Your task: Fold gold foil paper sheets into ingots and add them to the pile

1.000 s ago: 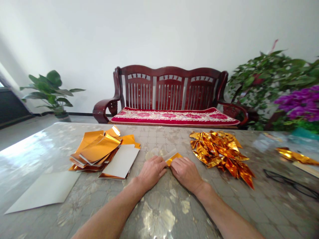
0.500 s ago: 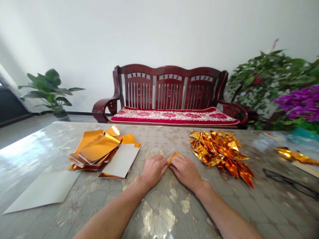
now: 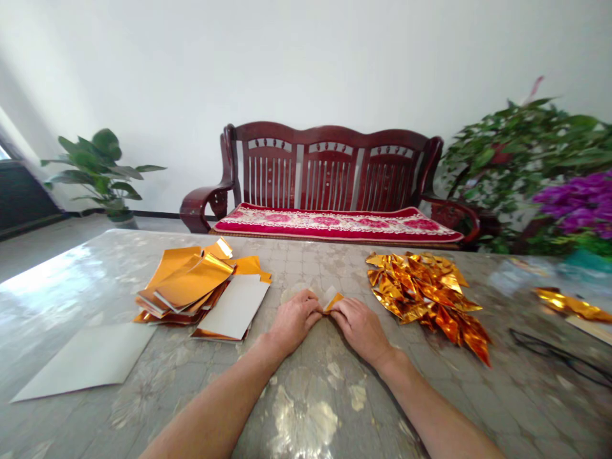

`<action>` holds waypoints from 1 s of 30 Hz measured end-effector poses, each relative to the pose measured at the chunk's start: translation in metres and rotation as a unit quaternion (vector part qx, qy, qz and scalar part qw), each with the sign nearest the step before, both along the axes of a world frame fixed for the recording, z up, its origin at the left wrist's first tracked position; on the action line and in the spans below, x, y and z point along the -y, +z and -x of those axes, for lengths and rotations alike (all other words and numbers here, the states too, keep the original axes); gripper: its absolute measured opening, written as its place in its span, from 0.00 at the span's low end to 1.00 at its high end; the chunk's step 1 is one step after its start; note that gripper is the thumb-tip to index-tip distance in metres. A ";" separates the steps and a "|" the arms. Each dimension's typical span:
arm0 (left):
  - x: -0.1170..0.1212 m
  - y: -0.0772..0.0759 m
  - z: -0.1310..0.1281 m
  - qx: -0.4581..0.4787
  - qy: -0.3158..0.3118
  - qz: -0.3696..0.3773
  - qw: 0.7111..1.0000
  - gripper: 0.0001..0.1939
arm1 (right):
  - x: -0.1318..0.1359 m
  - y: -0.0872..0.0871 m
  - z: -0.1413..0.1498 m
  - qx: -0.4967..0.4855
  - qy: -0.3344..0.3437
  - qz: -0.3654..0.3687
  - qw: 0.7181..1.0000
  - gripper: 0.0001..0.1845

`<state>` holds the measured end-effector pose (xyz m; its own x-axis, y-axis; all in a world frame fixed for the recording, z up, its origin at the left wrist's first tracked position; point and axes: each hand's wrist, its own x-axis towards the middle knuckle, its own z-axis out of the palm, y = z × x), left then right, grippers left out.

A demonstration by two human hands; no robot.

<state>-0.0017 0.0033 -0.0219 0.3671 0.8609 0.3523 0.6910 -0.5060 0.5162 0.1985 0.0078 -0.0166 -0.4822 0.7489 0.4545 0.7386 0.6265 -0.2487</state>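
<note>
My left hand [image 3: 294,322] and my right hand [image 3: 361,328] meet at the middle of the table. Between their fingertips they pinch a small folded piece of gold foil paper [image 3: 333,301], whose pale back shows beside the gold. To the left of my left hand lies a loose stack of gold foil sheets [image 3: 191,287], with a white-backed sheet [image 3: 234,307] lying partly over its near side. To the right of my right hand is a heap of folded gold foil triangles [image 3: 428,303].
A large white sheet [image 3: 83,362] lies at the table's left front. Black-framed glasses [image 3: 557,357] and a gold foil strip [image 3: 571,305] are at the right. The marble-patterned table [image 3: 71,274] ends before a red wooden bench [image 3: 329,185] and potted plants.
The gold foil piece shows less gold and more of its pale side between my fingers. My hands have stayed close together, and the whole view has shifted slightly.
</note>
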 end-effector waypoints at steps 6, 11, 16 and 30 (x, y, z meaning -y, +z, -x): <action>-0.001 0.001 0.000 -0.006 0.020 -0.025 0.999 0.08 | -0.003 -0.003 0.000 -0.021 0.013 0.028 0.999 0.05; -0.003 0.001 0.001 0.003 0.027 -0.011 1.000 0.07 | -0.006 0.000 0.002 -0.044 -0.001 0.058 0.997 0.06; -0.006 -0.001 0.002 0.026 0.040 0.005 0.999 0.07 | -0.009 0.003 0.005 -0.063 -0.031 0.097 0.993 0.08; -0.010 -0.001 0.001 0.070 0.044 0.032 0.996 0.08 | -0.017 -0.003 0.004 -0.104 -0.040 0.157 0.981 0.12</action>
<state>-0.0030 0.0137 -0.0229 0.2404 0.9097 0.3386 0.6507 -0.4099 0.6393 0.1947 0.0252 -0.0194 -0.3379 0.8995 0.2770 0.6949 0.4370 -0.5711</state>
